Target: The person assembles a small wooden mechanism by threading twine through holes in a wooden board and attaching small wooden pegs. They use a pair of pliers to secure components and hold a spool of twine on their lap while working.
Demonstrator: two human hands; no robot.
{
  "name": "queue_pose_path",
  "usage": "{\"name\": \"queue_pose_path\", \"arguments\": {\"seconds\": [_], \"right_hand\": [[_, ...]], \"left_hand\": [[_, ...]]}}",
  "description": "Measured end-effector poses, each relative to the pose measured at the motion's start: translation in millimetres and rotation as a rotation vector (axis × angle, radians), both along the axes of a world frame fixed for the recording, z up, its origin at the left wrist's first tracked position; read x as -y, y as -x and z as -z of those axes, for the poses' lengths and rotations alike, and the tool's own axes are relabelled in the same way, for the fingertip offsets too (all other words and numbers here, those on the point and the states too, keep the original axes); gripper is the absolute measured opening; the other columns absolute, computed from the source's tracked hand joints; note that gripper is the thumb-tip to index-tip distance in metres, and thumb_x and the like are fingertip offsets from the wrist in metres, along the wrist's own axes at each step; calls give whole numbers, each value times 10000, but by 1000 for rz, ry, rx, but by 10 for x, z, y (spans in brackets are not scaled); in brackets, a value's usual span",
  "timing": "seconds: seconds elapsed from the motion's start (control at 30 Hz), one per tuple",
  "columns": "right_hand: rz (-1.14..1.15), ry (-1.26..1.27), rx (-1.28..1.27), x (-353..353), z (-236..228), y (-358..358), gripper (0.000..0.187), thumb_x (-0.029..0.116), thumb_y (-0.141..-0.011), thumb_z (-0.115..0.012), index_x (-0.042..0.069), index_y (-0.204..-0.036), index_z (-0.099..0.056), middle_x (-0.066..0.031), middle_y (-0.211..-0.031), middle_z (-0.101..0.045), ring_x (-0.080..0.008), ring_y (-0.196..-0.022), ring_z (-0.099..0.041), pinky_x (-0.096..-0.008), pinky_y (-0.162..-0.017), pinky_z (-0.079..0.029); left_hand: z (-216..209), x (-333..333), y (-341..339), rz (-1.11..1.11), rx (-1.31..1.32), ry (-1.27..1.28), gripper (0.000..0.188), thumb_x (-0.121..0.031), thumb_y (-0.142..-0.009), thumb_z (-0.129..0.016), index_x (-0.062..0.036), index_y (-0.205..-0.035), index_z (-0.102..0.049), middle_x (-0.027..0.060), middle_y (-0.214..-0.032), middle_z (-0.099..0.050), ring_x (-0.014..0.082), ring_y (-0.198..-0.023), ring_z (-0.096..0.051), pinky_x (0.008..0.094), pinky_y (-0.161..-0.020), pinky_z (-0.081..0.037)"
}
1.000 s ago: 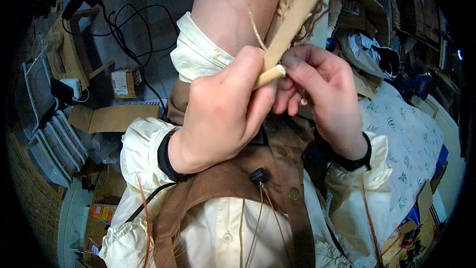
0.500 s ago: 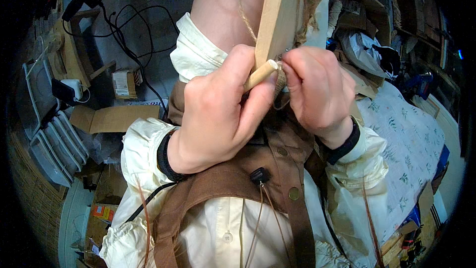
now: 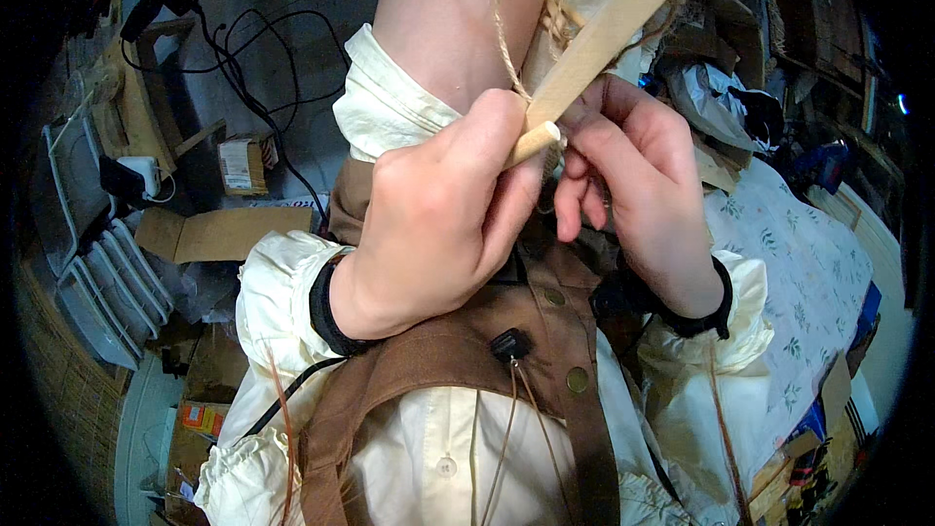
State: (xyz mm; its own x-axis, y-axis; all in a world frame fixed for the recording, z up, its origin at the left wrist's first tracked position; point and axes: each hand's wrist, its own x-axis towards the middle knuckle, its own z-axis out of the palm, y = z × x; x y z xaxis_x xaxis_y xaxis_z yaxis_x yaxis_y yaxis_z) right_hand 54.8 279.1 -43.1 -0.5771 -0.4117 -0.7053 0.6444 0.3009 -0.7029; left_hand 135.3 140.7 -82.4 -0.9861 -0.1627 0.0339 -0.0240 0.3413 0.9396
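My left hand (image 3: 429, 209) is closed around a short round wooden dowel (image 3: 536, 144), whose cut end sticks out past the thumb. A flat wooden slat (image 3: 623, 34) rises from beside that grip and slants up to the right. Thin jute twine (image 3: 501, 19) loops down to the slat's lower end, by my left knuckles. At the slat's right side is my right hand (image 3: 653, 180), thumb and forefinger drawn together against the wood, the other fingers curled loosely below. What those fingertips pinch is hidden.
A bare knee (image 3: 453, 10) with rolled cream cloth is just beyond my hands. Black cables (image 3: 243, 68) and an opened cardboard box (image 3: 229, 234) lie at left, near a white rack (image 3: 117, 282). Leaf-patterned cloth (image 3: 789, 273) covers the right side.
The slat has tilted over to the right, showing its broad face and more twine behind it. My right hand has turned, its lower fingers loosening. My left hand keeps its grip.
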Motion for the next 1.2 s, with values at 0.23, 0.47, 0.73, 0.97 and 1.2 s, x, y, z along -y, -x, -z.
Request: {"name": "queue_pose_path", "arguments": {"seconds": [0.23,0.47,0.73,0.97,1.2], "right_hand": [[-273,-265,-1214,-31,154,-140,174,-25,-754,-670,12,-906,-593,-85,-805,-613,-172,-633,-624,-261,-523,-493],[-484,-214,-1786,-120,354,-4,239,51,-705,-604,-14,-934,-595,-111,-830,-600,-212,-626,-619,-284,-515,-499],[-265,-295,-1252,-35,305,-149,79,55,-829,-588,-7,-874,-566,-122,-729,-543,-242,-558,-582,-294,-456,-439],[-126,-159,-548,-5,103,-131,113,115,-875,-586,4,-891,-565,-117,-686,-542,-244,-595,-595,-287,-488,-456],[-557,-259,-1767,-89,335,10,244,64,-682,-614,12,-917,-578,-66,-801,-567,-179,-596,-604,-267,-488,-476]], "left_hand": [[-32,22,15,0,42,-41,123,-69,-845,-599,-14,-911,-511,166,-652,-571,329,-571,-622,384,-497,-475],[-54,17,-18,-1,29,-60,126,-62,-842,-603,-10,-912,-512,166,-653,-568,330,-571,-618,378,-501,-474],[-36,-25,-12,30,27,2,157,-46,-819,-615,-12,-930,-509,176,-702,-579,344,-611,-615,387,-513,-481],[-42,-15,-18,-5,32,1,134,-57,-839,-599,-6,-916,-502,180,-679,-576,346,-589,-611,398,-505,-475],[-18,-15,-22,-48,38,-63,111,-60,-851,-589,-8,-908,-508,176,-644,-569,336,-562,-613,391,-489,-466]]}}
